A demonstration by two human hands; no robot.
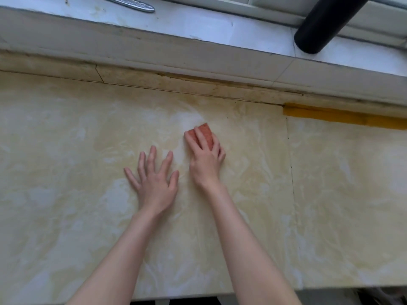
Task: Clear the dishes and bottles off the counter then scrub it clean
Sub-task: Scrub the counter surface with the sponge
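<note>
The counter (66, 172) is a cream, marble-patterned surface with yellowish stains, and it fills most of the head view. My right hand (206, 160) presses a small red sponge (206, 131) flat on the counter near its middle, fingers over the sponge's top. My left hand (155, 183) lies flat on the counter just left of it, fingers spread, holding nothing. No dishes or bottles stand on the counter surface in view.
A black cylindrical bottle (326, 23) stands on the white window sill (198, 20) at the back right. A metal utensil (132, 4) lies on the sill at the back left. A yellow strip (343, 116) runs along the back edge at right. The counter's front edge (330, 288) is near.
</note>
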